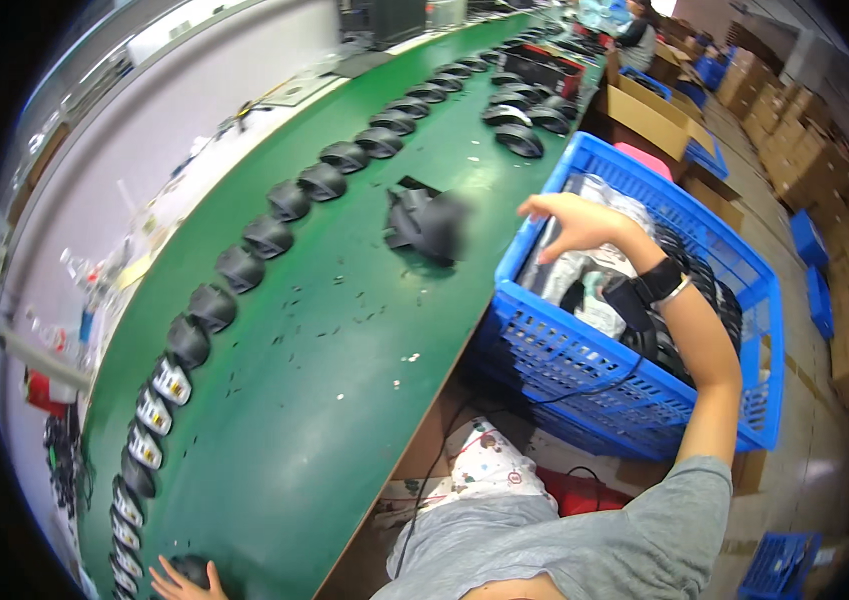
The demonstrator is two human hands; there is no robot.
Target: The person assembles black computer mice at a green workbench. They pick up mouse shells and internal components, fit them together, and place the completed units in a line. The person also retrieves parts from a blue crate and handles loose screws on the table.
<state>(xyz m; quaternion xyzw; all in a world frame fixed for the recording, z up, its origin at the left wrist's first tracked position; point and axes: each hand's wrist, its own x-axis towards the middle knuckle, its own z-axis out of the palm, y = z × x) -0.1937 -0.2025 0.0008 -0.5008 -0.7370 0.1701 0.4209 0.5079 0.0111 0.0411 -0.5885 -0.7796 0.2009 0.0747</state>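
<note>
Your right hand hovers open and empty, fingers spread, over the near left corner of the blue crate, above the bagged black parts inside. Your left hand, at seven o'clock at the picture's lower edge, rests its fingers on a black shell on the green belt; how tightly it grips, you cannot tell. It looks like a restocking step. Next you need a clean grasp on one part, then a lift clear of the crate wall. A loose black piece lies at nine o'clock of your right hand.
</note>
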